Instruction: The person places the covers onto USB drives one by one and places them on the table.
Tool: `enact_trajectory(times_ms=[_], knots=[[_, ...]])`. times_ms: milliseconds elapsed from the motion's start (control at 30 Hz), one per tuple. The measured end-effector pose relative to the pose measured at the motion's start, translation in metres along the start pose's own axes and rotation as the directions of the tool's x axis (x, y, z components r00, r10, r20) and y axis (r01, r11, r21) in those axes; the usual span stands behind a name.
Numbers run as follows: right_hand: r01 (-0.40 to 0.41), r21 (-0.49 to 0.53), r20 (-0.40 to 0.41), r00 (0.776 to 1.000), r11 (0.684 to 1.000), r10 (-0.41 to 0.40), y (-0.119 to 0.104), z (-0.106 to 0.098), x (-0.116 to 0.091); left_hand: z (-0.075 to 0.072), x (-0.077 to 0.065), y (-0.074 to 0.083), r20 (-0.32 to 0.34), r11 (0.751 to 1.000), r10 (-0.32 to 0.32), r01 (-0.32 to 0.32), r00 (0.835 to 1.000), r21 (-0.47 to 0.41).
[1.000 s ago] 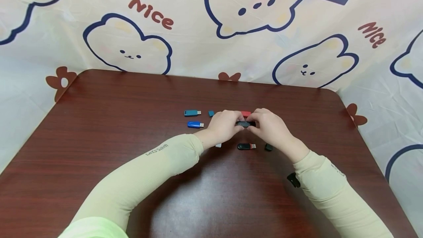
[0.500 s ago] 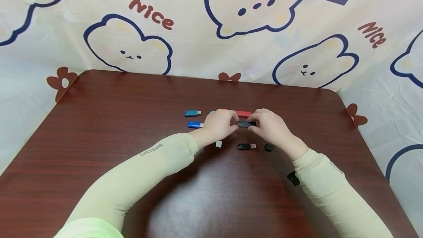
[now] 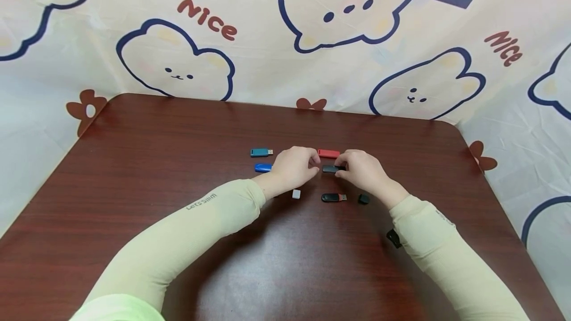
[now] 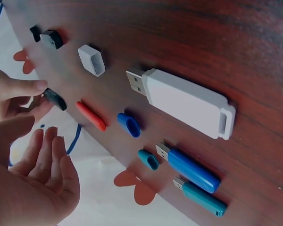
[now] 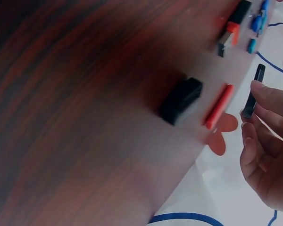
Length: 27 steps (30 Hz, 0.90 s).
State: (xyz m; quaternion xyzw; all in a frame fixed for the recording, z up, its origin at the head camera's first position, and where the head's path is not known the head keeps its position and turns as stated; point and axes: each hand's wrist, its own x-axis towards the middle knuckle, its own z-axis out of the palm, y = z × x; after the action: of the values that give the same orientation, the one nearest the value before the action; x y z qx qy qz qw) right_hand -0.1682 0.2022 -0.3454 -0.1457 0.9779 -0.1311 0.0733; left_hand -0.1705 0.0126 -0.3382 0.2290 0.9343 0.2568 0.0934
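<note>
My right hand [image 3: 363, 172] pinches a closed-looking black USB stick [image 3: 329, 168] between thumb and fingers; it is held just off the table in the right wrist view. Beside its left end, my left hand [image 3: 294, 166] hovers with loosely bent fingers and nothing in them. A red USB stick [image 3: 328, 153] lies just behind the hands. In front lie a black-and-red USB stick [image 3: 331, 197] with its plug bare and a black cap [image 3: 363, 199]. The left wrist view shows a white USB stick [image 4: 186, 103], mostly hidden from the head view by my left arm.
Left of the hands lie a teal USB stick [image 3: 259, 152] and a blue USB stick [image 3: 263, 168], plugs bare. A white cap [image 3: 296, 194], blue cap [image 4: 129, 125] and teal cap [image 4: 148, 160] lie apart. A printed cloth [image 3: 267, 63] hangs behind the brown table [image 3: 178, 128].
My left hand has let go of the black USB stick and drawn back a little to the left. My right hand still pinches it, in nearly the same place.
</note>
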Motion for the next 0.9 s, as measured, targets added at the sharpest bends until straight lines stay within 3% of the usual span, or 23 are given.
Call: enact_trajectory(times_ms=[167, 567, 900], knots=[[-0.019, -0.017, 0.046, 0.999, 1.000, 0.019, 0.003, 0.004, 0.004, 0.002, 0.000, -0.001, -0.001, 1.000, -0.006, 0.006, 1.000, 0.009], [-0.025, -0.047, 0.070, 0.997, 0.999, 0.028, 0.009, 0.009, 0.010, 0.003, -0.001, 0.002, 0.002, 1.000, 0.004, -0.004, 1.000, 0.013], [-0.037, -0.052, 0.086, 0.995, 0.998, 0.041, 0.009, 0.013, 0.013, 0.006, -0.004, 0.003, 0.042, 1.000, 0.011, -0.011, 0.999, 0.007]])
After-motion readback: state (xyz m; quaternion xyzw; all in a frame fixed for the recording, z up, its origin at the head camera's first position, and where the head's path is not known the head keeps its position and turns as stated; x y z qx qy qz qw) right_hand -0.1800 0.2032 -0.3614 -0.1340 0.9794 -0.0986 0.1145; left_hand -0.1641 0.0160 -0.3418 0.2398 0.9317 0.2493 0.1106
